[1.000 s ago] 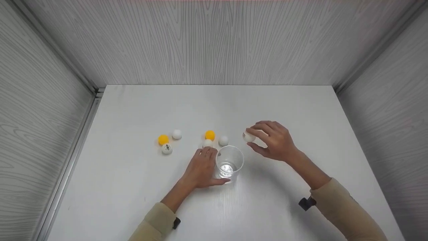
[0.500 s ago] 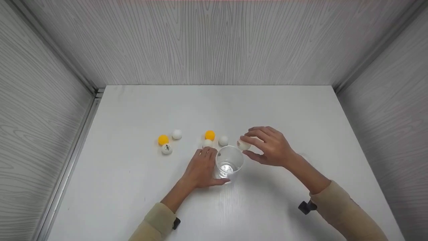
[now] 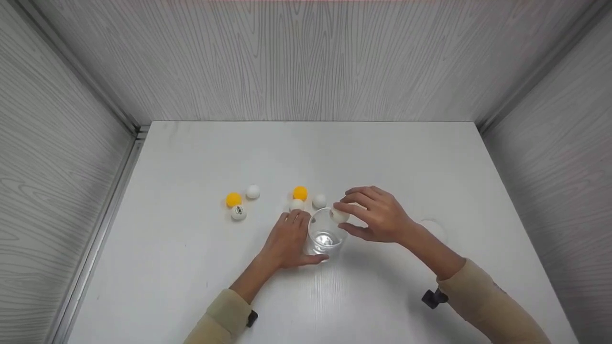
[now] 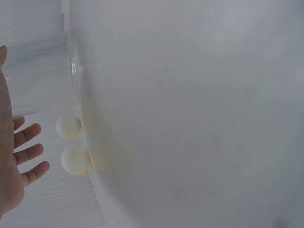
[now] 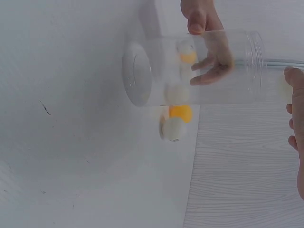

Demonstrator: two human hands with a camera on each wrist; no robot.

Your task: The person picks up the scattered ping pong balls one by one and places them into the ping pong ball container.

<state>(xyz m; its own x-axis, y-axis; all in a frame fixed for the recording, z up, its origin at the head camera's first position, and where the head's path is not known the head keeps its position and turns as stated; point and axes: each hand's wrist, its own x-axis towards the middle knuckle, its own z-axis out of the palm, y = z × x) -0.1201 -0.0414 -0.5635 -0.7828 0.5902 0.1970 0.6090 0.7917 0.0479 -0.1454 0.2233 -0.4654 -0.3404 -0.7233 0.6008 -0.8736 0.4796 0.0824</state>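
A tall clear plastic cup (image 3: 326,239) stands upright near the middle of the table. My left hand (image 3: 289,241) holds it from the left, thumb across its near side and fingers at its far left. My right hand (image 3: 375,217) pinches a white ping-pong ball (image 3: 340,215) between thumb and fingers over the right part of the cup's rim. In the right wrist view, that ball (image 5: 285,90) is partly hidden by the hand, just beyond the cup's mouth. No ball shows inside the cup in the head view. Behind it lie an orange ball (image 3: 300,193) and two white balls (image 3: 319,201).
Farther left, another orange ball (image 3: 233,199) lies with two white ones (image 3: 253,191). A faint clear round disc (image 3: 432,230) lies partly behind the right forearm. Grey wood-grain panels (image 3: 306,62) enclose the white table (image 3: 201,267) at the back and sides.
My right hand has moved left and toward the near side, bringing the white ping-pong ball from right of the cup to over its rim. The left hand and cup stay put.
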